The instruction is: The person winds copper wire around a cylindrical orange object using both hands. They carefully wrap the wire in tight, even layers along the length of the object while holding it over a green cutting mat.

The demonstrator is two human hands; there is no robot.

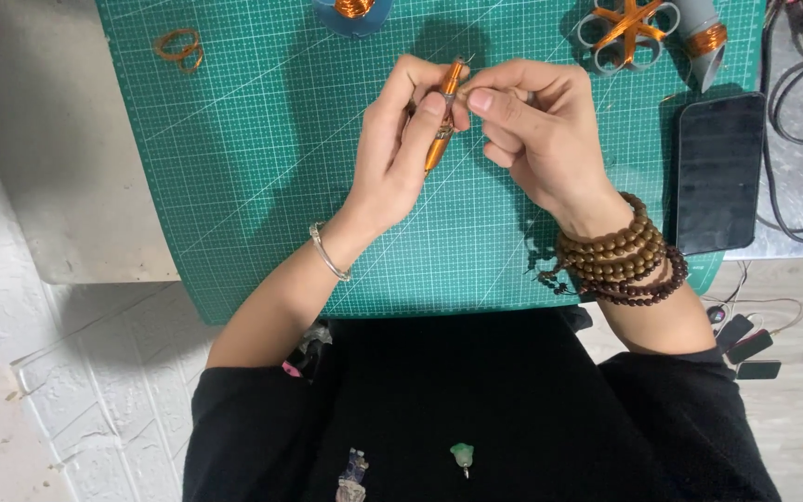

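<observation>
Left hand (401, 149): fingers closed round a slim copper-wrapped rod (442, 116), thumb pressing it near the upper end. The rod is held above the middle of the green cutting mat (262, 177), tip pointing to about 1 o'clock.

Right hand (527, 130): thumb and forefinger pinched together just beside the rod's tip, at 3 o'clock from it. They appear to grip a fine wire end; the wire itself is too thin to make out.

Progress, as a judgement: the rod shows copper windings along most of its visible length, so the wrapping looks well advanced. The tip end under the right fingers seems to be the part left to do.

Wrists: silver bangle (329, 253) on the left, wooden bead strands (620, 251) on the right.

Surroundings: loose copper wire loop (180, 46) at 10 o'clock from the hands; blue spool of copper wire (353, 11) at 12 o'clock; grey ring fixture crossed with copper (626, 30) at 1 o'clock; dark phone (719, 172) at 3 o'clock, lying on the mat's right edge; black cables (796, 121) beyond it.
</observation>
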